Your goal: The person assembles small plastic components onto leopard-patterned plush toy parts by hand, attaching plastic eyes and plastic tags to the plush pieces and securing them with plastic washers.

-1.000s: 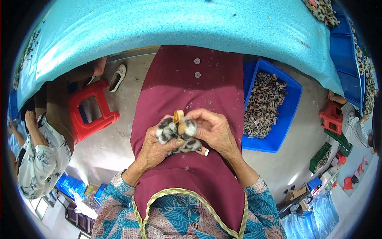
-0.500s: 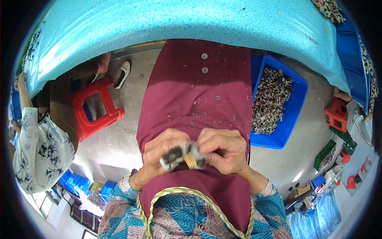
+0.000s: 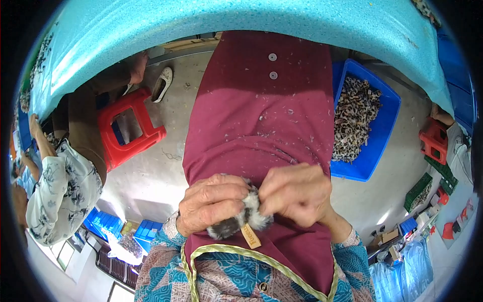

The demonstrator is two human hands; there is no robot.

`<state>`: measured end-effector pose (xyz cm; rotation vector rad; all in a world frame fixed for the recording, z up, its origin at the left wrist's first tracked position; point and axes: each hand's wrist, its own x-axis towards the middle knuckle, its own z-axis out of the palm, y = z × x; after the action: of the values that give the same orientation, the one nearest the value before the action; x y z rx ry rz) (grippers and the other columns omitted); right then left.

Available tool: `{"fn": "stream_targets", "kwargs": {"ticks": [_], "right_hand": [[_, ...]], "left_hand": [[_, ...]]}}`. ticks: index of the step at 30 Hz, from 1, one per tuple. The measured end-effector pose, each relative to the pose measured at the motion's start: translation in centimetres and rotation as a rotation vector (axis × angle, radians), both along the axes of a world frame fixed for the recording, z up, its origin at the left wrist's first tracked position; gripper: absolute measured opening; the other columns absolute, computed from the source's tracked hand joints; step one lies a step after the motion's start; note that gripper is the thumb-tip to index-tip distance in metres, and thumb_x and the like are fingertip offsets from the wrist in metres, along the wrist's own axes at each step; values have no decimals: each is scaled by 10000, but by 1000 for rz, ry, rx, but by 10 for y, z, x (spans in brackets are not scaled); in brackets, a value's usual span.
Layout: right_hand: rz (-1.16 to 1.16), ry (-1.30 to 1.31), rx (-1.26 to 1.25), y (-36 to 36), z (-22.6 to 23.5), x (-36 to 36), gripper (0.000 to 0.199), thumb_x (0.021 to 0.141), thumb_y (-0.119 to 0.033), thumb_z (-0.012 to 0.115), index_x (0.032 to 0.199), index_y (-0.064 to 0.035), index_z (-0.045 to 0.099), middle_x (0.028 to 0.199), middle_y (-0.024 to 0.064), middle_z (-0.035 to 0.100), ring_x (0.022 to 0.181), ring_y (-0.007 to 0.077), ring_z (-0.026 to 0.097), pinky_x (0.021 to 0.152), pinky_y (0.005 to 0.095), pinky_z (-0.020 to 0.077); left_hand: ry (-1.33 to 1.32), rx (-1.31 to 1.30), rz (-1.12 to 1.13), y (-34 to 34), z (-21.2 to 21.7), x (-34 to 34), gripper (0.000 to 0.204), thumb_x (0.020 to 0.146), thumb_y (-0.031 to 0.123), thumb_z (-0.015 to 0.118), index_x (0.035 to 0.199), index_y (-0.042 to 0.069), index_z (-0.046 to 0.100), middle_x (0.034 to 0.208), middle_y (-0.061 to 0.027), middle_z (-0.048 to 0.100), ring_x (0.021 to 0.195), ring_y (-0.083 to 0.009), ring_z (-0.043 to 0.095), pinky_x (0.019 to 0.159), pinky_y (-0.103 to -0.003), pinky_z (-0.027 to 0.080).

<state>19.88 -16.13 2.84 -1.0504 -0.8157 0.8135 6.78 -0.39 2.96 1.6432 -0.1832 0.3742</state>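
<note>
A fluffy black-and-white piece (image 3: 229, 229), patched with grey, is held low over my lap with a tan label (image 3: 250, 237) hanging from it. Around its left side, the fingers of my left hand (image 3: 211, 201) are wrapped. My right hand (image 3: 297, 194) is closed, slightly blurred, and its fingertips pinch at the white fluff on the right side. What lies between those fingertips is partly hidden. Beneath both hands spreads a maroon apron (image 3: 251, 126) dotted with bits of lint.
A turquoise-covered table (image 3: 241, 17) spans the far side. On the floor at right is a blue bin (image 3: 375, 151) full of similar mottled fluffy pieces. A red stool (image 3: 136, 143) and a person in a patterned shirt (image 3: 65, 196) are at left; another red stool (image 3: 433, 138) stands far right.
The fluffy piece has turned, so its tan label now hangs down clearly. My right hand has shifted slightly up and right; my left hand covers more of the piece. The whole view has shifted slightly.
</note>
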Motion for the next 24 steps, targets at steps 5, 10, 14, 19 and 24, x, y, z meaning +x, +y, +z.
{"fn": "stream_targets", "kwargs": {"ticks": [5, 10, 14, 19, 24], "right_hand": [[-10, -119, -80, 8, 0, 5, 121, 682, 17, 662, 789, -24, 621, 794, 95, 603, 697, 223, 603, 591, 296, 474], [-63, -119, -97, 11, 0, -4, 84, 706, -32, 673, 693, -10, 593, 719, 113, 594, 598, 223, 579, 518, 299, 462], [-63, -165, 0, 8, 5, -10, 98, 664, -3, 675, 677, -1, 578, 709, 108, 584, 579, 228, 568, 496, 299, 458], [-115, -252, -8, 11, 9, -14, 144, 578, 91, 628, 684, 9, 574, 710, 115, 578, 574, 231, 564, 479, 294, 456], [-142, -283, -9, 13, 10, -16, 178, 552, 129, 592, 684, 12, 573, 713, 116, 574, 571, 231, 561, 467, 290, 453]], "left_hand": [[27, 11, -3, 0, -1, 0, 376, 600, 5, 672, 955, -28, 553, 967, -170, 556, 865, -349, 601, 715, -405, 525], [36, 46, 54, -5, -2, -5, 387, 613, 4, 673, 977, -20, 541, 998, -166, 549, 911, -360, 593, 738, -407, 519], [-19, 68, 158, -10, -1, -10, 391, 621, -5, 681, 982, -16, 532, 1026, -184, 539, 942, -394, 584, 767, -420, 517], [-75, 7, 195, -13, -5, -11, 377, 629, -24, 680, 975, -19, 531, 1021, -201, 536, 893, -407, 599, 739, -436, 530], [-104, 118, 176, -8, -5, -13, 346, 621, -2, 683, 935, -21, 537, 978, -203, 564, 838, -381, 614, 692, -434, 537]]}}
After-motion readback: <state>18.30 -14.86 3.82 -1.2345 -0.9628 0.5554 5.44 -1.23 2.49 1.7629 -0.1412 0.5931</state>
